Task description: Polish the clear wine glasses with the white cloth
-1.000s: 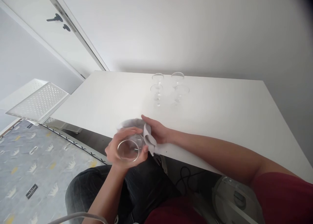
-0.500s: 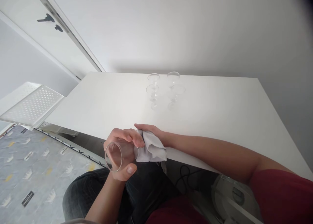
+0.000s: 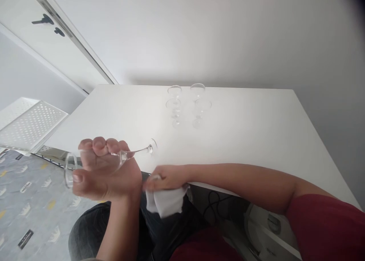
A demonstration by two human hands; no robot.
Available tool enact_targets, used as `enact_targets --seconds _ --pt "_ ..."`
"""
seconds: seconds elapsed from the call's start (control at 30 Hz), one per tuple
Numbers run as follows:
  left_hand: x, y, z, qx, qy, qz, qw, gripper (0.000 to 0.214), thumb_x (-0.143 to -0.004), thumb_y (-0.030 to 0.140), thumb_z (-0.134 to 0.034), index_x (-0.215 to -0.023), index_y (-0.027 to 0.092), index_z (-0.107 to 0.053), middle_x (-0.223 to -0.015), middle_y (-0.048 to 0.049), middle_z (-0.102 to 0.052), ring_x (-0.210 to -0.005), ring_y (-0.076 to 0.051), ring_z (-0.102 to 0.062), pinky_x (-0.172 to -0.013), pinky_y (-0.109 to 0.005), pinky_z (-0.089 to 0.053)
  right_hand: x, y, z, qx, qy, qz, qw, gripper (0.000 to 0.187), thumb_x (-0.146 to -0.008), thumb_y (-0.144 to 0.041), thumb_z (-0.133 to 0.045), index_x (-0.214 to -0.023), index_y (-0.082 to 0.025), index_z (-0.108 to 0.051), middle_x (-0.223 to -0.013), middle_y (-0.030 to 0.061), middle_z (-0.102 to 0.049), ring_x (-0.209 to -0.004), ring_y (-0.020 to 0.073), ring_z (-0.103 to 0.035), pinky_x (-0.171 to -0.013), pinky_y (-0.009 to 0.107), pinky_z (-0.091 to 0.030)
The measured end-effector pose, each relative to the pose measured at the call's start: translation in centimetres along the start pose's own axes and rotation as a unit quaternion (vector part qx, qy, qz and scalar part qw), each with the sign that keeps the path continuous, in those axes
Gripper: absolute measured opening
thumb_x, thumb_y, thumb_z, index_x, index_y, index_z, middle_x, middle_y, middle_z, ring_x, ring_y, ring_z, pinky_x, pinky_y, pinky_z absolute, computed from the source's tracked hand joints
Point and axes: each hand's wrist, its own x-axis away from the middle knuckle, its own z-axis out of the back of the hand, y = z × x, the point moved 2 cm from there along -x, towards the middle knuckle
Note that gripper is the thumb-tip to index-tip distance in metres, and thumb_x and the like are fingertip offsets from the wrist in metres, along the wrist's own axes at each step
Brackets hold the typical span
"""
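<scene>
My left hand [image 3: 111, 173] is wrapped round the bowl of a clear wine glass [image 3: 124, 157], palm up. The glass lies nearly on its side, rim to the left, its stem and foot pointing right over the table edge. Lower and to the right, my right hand [image 3: 168, 177] grips a white cloth [image 3: 165, 202] that hangs down over my lap, apart from the glass. Its fingers are a little blurred. Several stemmed glasses stand in a group at the table's far side, among them a front right one [image 3: 203, 105] and a back left one [image 3: 174, 90].
The white table [image 3: 242, 131] runs along the wall. A white perforated rack [image 3: 31, 120] sits at its left end, above a grey patterned mattress [image 3: 37, 215]. Under the table are a dark cable [image 3: 213, 204] and a pale rounded appliance [image 3: 265, 226].
My left hand has turned palm up and moved left with the glass, showing its stem and foot. My right hand has drawn the cloth off the glass and lowered it.
</scene>
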Motion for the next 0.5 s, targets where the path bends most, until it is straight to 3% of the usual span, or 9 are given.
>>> enact_targets --seconds 0.07,0.13,0.17,0.23,0.37,0.5 --pt "-0.5 0.1 -1.0 -0.091 -0.034 -0.013 0.995 0.039 -0.073 0.048 -0.091 -0.098 0.027 -0.07 -0.09 0.0024 -0.063 -0.076 -0.012 -0.06 -0.07 -0.027 -0.055 -0.3 0.6 -1.1 0.028 -0.193 -0.036 0.98 0.03 -0.089 -0.044 -0.084 -0.099 -0.016 -0.085 -0.101 0.0009 -0.082 -0.1 0.0147 -0.072 -0.095 0.019 -0.054" --pt "-0.3 -0.8 -2.1 -0.196 -0.08 -0.006 0.977 0.034 -0.076 0.042 -0.09 -0.096 0.025 -0.069 -0.088 0.0005 -0.065 -0.079 -0.016 -0.066 -0.074 -0.032 -0.056 -0.3 1.1 -2.0 0.042 -0.391 -0.09 0.915 0.033 -0.088 -0.047 -0.084 -0.101 -0.017 -0.086 -0.108 0.0017 -0.083 -0.112 0.0201 -0.074 -0.102 0.022 -0.056" --pt "0.1 -1.5 -2.5 -0.241 -0.096 0.009 0.966 0.033 -0.077 0.039 -0.09 -0.096 0.024 -0.068 -0.088 -0.0005 -0.067 -0.081 -0.017 -0.068 -0.075 -0.033 -0.057 -0.3 1.4 -2.1 0.051 -0.444 -0.114 0.887 0.034 -0.087 -0.049 -0.084 -0.101 -0.018 -0.086 -0.109 0.0019 -0.083 -0.115 0.0221 -0.074 -0.102 0.023 -0.057" --pt "1.0 -3.1 -3.0 -0.287 -0.112 0.046 0.95 0.033 -0.079 0.036 -0.09 -0.098 0.023 -0.066 -0.091 -0.0017 -0.071 -0.084 -0.019 -0.071 -0.074 -0.033 -0.056 -0.5 1.6 -2.1 0.073 -0.471 -0.138 0.868 0.035 -0.085 -0.051 -0.085 -0.102 -0.02 -0.087 -0.111 0.0006 -0.084 -0.119 0.0226 -0.074 -0.101 0.02 -0.057" --pt "2.4 -5.9 -3.3 -0.298 -0.124 0.082 0.943 0.036 -0.082 0.037 -0.089 -0.103 0.024 -0.063 -0.098 -0.0031 -0.073 -0.092 -0.02 -0.074 -0.07 -0.031 -0.052 -0.6 1.6 -2.0 0.07 -0.441 -0.145 0.883 0.033 -0.084 -0.051 -0.087 -0.1 -0.022 -0.088 -0.108 -0.0017 -0.085 -0.115 0.0194 -0.077 -0.099 0.015 -0.057" --pt "2.9 -7.6 -3.6 -0.349 -0.166 0.099 0.917 0.04 -0.082 0.037 -0.09 -0.107 0.025 -0.061 -0.103 -0.0046 -0.076 -0.102 -0.023 -0.075 -0.07 -0.031 -0.049 -0.4 1.5 -2.1 0.042 -0.429 -0.16 0.888 0.032 -0.081 -0.049 -0.089 -0.099 -0.022 -0.088 -0.106 -0.0031 -0.085 -0.11 0.0162 -0.078 -0.098 0.013 -0.057"
